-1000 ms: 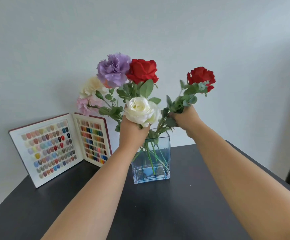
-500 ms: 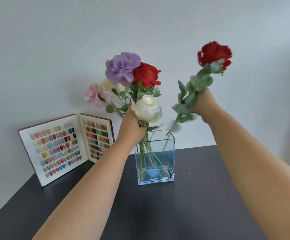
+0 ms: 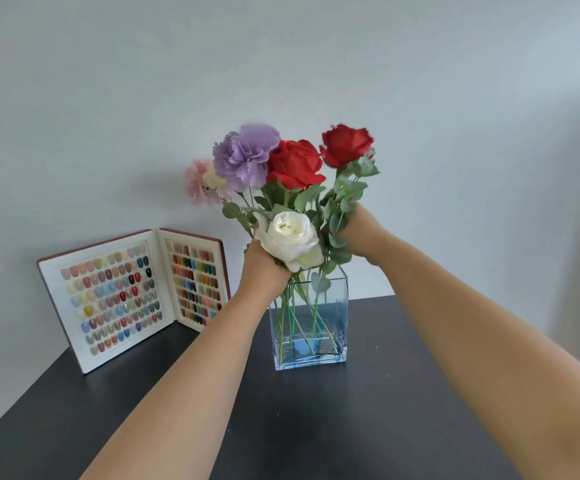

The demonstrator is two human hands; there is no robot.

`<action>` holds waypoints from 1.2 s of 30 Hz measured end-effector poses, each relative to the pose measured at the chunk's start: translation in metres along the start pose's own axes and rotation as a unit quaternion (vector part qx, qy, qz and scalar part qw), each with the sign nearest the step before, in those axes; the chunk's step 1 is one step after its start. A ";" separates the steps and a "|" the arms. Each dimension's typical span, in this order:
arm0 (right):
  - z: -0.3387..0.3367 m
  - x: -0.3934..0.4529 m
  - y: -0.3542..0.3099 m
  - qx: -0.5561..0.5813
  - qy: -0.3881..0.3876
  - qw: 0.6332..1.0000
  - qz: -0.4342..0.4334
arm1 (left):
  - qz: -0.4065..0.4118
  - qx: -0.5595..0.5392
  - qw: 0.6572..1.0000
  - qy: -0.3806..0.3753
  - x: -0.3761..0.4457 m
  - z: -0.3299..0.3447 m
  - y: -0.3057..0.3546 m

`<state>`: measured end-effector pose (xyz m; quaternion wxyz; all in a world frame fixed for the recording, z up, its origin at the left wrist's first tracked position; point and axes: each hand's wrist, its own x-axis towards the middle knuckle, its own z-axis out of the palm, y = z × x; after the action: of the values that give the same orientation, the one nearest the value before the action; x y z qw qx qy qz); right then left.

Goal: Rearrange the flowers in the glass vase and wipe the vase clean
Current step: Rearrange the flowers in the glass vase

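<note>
Red rose in my right hand is back beside the bunch my left hand grips above the vase.

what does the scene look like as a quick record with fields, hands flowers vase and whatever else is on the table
left hand: closed around the bunched stems just above the vase rim
right hand: grip on the leafy stem of the outer red rose
vase: clear square glass, blue tint at base, upright, stems inside
flowers in bunch: white rose, red rose, purple carnation, pink flower
table: dark
nail colour chart: open, standing against the wall, left of the vase
</note>
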<state>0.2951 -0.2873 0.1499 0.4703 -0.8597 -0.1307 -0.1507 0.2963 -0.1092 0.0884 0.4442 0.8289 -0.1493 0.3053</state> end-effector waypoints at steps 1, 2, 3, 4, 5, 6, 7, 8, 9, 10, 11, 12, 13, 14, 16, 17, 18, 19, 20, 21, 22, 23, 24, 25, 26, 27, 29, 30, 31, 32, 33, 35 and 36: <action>0.005 0.001 0.007 -0.042 -0.005 0.999 0.008 | -0.010 0.011 1.000 -0.003 0.000 0.000 -0.002; 0.009 0.003 0.014 -0.090 -0.006 0.996 0.017 | -0.019 0.020 1.000 -0.008 0.001 0.000 -0.003; 0.014 0.004 0.019 -0.124 -0.003 0.992 0.027 | -0.029 0.027 0.999 -0.015 0.002 0.000 -0.003; 0.018 0.004 0.023 -0.133 0.003 0.991 0.034 | -0.038 0.024 0.999 -0.021 0.003 0.000 -0.003; 0.022 0.005 0.026 -0.127 0.006 0.991 0.037 | -0.045 0.016 0.999 -0.025 0.003 0.000 -0.002; 0.025 0.004 0.028 -0.115 0.004 0.993 0.035 | -0.047 0.007 0.999 -0.026 0.004 0.001 -0.001; 0.028 0.004 0.030 -0.091 0.001 0.995 0.035 | -0.045 0.004 0.999 -0.027 0.004 0.001 -0.001; 0.029 0.004 0.033 -0.050 -0.003 0.998 0.037 | -0.041 0.015 0.999 -0.029 0.003 0.002 -0.002; 0.031 0.003 0.036 -0.001 -0.004 0.999 0.044 | -0.037 0.045 0.998 -0.034 0.003 0.002 -0.005; 0.032 0.002 0.039 0.040 0.002 0.998 0.056 | -0.034 0.095 0.994 -0.040 0.002 0.001 -0.008; 0.034 0.001 0.043 0.070 0.014 0.995 0.070 | -0.024 0.170 0.984 -0.046 0.001 0.001 -0.011; 0.036 0.000 0.047 0.092 0.027 0.992 0.084 | 0.000 0.256 0.965 -0.050 0.000 0.000 -0.014; 0.038 -0.001 0.051 0.106 0.037 0.989 0.096 | 0.023 0.318 0.946 -0.054 -0.002 0.000 -0.016; 0.040 -0.001 0.053 0.108 0.044 0.988 0.101 | 0.032 0.350 0.935 -0.052 -0.001 0.000 -0.020; 0.042 0.000 0.054 0.069 0.054 0.992 0.094 | 0.004 0.353 0.934 -0.050 -0.002 0.002 -0.023; 0.043 0.001 0.053 0.042 0.055 0.993 0.091 | -0.017 0.344 0.938 -0.048 -0.003 0.004 -0.024; 0.042 0.002 0.052 0.017 0.053 0.994 0.092 | -0.038 0.335 0.941 -0.041 -0.004 0.005 -0.025; 0.041 0.002 0.051 -0.002 0.046 0.994 0.095 | -0.054 0.322 0.945 -0.029 -0.006 0.007 -0.025; 0.040 0.002 0.050 -0.007 0.036 0.995 0.098 | -0.063 0.314 0.947 -0.017 -0.009 0.007 -0.026; 0.037 0.000 0.050 0.003 0.026 0.995 0.101 | -0.071 0.304 0.950 -0.012 -0.012 0.006 -0.027; 0.034 -0.003 0.050 0.030 0.022 0.994 0.103 | -0.082 0.291 0.953 -0.018 -0.015 0.005 -0.030; 0.030 -0.006 0.050 0.065 0.026 0.992 0.104 | -0.100 0.278 0.955 -0.037 -0.017 0.004 -0.033; 0.026 -0.011 0.051 0.096 0.038 0.989 0.103 | -0.118 0.262 0.956 -0.060 -0.018 0.003 -0.035; 0.023 -0.018 0.052 0.119 0.052 0.986 0.101 | -0.136 0.237 0.959 -0.072 -0.020 0.001 -0.033; 0.022 -0.026 0.054 0.133 0.071 0.984 0.096 | -0.145 0.210 0.965 -0.065 -0.021 0.000 -0.030; 0.023 -0.034 0.056 0.138 0.100 0.982 0.085 | -0.148 0.187 0.970 -0.044 -0.023 -0.001 -0.025; 0.032 -0.053 0.061 0.130 0.183 0.974 0.038 | -0.164 0.157 0.974 0.008 -0.025 -0.006 -0.016; 0.038 -0.063 0.060 0.119 0.220 0.968 0.004 | -0.179 0.136 0.974 0.021 -0.025 -0.009 -0.015; 0.044 -0.070 0.059 0.103 0.241 0.965 -0.025 | -0.184 0.114 0.976 0.016 -0.026 -0.013 -0.015; 0.049 -0.074 0.058 0.078 0.247 0.965 -0.048 | -0.169 0.087 0.982 -0.002 -0.026 -0.016 -0.018; 0.053 -0.074 0.057 0.047 0.242 0.967 -0.061 | -0.149 0.048 0.987 -0.027 -0.027 -0.021 -0.021; 0.056 -0.068 0.057 0.010 0.223 0.973 -0.053 | -0.139 -0.060 0.984 -0.092 -0.030 -0.030 -0.025; 0.056 -0.064 0.058 0.012 0.216 0.976 -0.034 | -0.142 -0.112 0.976 -0.124 -0.032 -0.033 -0.024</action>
<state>0.2652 -0.2757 0.0521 0.4919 -0.7965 -0.0575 -0.3469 0.2723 -0.0692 0.0662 0.5510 0.8182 -0.1168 0.1153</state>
